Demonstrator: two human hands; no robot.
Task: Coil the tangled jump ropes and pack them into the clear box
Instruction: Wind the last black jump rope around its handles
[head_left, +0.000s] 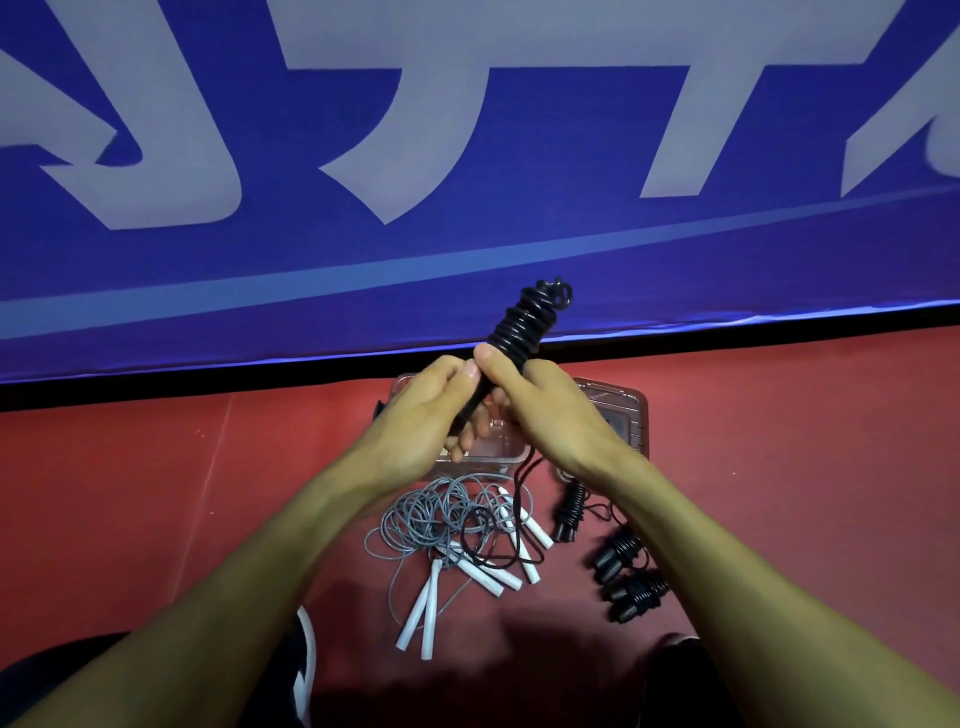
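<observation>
Black cord wound tightly round a jump rope (524, 325) fills my grip: my left hand (415, 415) and right hand (545, 410) both curl around its lower end, thumbs pressing near the coils, the bundle tilting up and away. Beyond it hangs a blue banner (467, 130) with large pale lettering I cannot read. Directly beneath my hands sits the clear box (631, 415) on the red floor (156, 493). Nearer me, below my wrists, lies a grey tangle (441, 512) with white handles (423, 608); under my right forearm lie black bundles (631, 582), already coiled.
</observation>
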